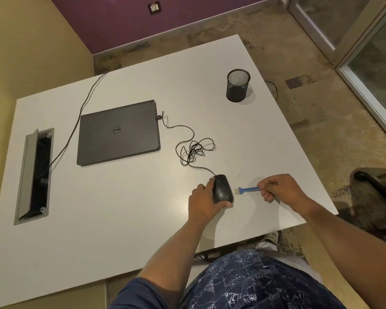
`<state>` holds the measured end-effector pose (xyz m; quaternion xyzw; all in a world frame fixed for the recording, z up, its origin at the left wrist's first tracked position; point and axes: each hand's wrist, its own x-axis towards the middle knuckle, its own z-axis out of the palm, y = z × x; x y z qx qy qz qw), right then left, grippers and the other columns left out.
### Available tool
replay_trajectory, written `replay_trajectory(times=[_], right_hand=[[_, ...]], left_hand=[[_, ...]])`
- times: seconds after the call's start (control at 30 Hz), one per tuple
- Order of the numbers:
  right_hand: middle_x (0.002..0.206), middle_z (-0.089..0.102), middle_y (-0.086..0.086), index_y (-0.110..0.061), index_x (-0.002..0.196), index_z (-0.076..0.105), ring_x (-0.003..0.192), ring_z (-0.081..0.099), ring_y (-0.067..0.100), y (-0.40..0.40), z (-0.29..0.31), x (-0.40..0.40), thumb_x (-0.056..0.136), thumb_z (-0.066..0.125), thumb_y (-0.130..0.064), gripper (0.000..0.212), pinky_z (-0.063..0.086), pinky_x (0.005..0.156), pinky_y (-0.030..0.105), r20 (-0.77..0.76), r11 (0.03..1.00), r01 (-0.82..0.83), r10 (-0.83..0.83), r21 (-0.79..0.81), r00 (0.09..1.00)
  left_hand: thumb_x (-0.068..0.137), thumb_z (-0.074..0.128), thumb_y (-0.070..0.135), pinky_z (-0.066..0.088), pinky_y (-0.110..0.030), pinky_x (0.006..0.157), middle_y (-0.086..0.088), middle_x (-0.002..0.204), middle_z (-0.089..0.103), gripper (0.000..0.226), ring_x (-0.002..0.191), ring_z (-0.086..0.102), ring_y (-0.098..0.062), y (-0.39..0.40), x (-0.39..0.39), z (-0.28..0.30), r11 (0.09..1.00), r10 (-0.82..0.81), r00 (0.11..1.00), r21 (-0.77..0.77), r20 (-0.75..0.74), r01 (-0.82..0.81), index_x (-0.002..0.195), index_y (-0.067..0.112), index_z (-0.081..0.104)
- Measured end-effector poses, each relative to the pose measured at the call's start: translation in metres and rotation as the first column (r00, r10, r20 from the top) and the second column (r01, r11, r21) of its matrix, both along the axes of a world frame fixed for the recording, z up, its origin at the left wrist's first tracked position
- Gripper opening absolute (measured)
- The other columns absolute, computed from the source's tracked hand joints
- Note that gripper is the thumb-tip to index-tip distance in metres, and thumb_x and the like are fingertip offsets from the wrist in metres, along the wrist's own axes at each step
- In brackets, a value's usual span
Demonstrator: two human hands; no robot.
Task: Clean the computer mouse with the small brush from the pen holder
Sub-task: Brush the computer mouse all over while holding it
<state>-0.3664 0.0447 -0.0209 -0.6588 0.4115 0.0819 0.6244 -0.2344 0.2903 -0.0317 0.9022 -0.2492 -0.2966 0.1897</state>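
Note:
A black wired computer mouse (222, 188) lies on the white table (125, 208) near its right front edge. My left hand (204, 202) grips the mouse from the left, thumb at its near end and a finger at its far end. My right hand (281, 189) holds the blue handle of a small brush (246, 189), pointing left. The pale bristles sit right beside the mouse's right side. The black mesh pen holder (237, 85) stands upright at the far right of the table; nothing sticks out of it.
A shut dark laptop (118, 132) lies mid-table, with the mouse cable (194, 149) coiled between it and the mouse. An open cable box (35, 175) is set into the table at left. A black chair (374, 184) stands on the floor at right.

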Motion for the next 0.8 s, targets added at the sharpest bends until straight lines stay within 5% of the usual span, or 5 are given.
replay_trajectory(times=[0.2,0.4,0.6,0.8], right_hand=[[0.068,0.073,0.011,-0.004,0.095,0.080,0.058,0.065,0.019,0.018,0.010,0.012,0.093,0.073,-0.011,0.010,0.056,0.059,0.034,0.069,0.992,-0.127,0.128,-0.008,0.989],[0.071,0.077,0.011,-0.015,0.089,0.082,0.057,0.067,0.015,0.014,0.012,0.008,0.092,0.074,-0.012,0.010,0.057,0.056,0.027,-0.020,0.952,-0.298,0.297,-0.069,0.955],[0.071,0.077,0.010,-0.017,0.093,0.082,0.058,0.067,0.017,0.024,0.020,0.019,0.093,0.074,-0.018,0.009,0.058,0.059,0.033,0.029,0.960,-0.251,0.257,-0.126,0.966],[0.070,0.076,0.009,-0.014,0.094,0.082,0.058,0.069,0.017,0.038,0.033,0.024,0.093,0.073,-0.015,0.009,0.061,0.062,0.038,0.007,0.901,-0.393,0.402,-0.185,0.916]], left_hand=[[0.048,0.088,0.075,0.052,-0.043,0.098,-0.003,0.134,0.045,0.134,0.118,0.056,-0.026,0.004,0.011,0.002,0.998,-0.033,0.998,-0.054,-0.058,0.030,0.157,0.031,0.025],[0.060,0.093,0.054,0.042,-0.044,0.114,0.010,0.170,0.018,0.127,0.143,0.043,-0.026,0.005,0.028,0.002,0.971,-0.237,0.971,-0.040,-0.034,0.235,0.163,0.028,0.023],[0.068,0.089,0.047,0.039,-0.043,0.116,0.008,0.168,0.027,0.112,0.143,0.043,-0.026,0.002,0.031,0.003,0.970,-0.245,0.969,-0.006,-0.033,0.245,0.161,0.028,0.029],[0.075,0.085,0.034,0.040,-0.041,0.114,0.008,0.168,0.027,0.104,0.141,0.045,-0.029,0.003,0.036,0.004,0.956,-0.292,0.956,0.026,-0.021,0.292,0.162,0.028,0.028]])
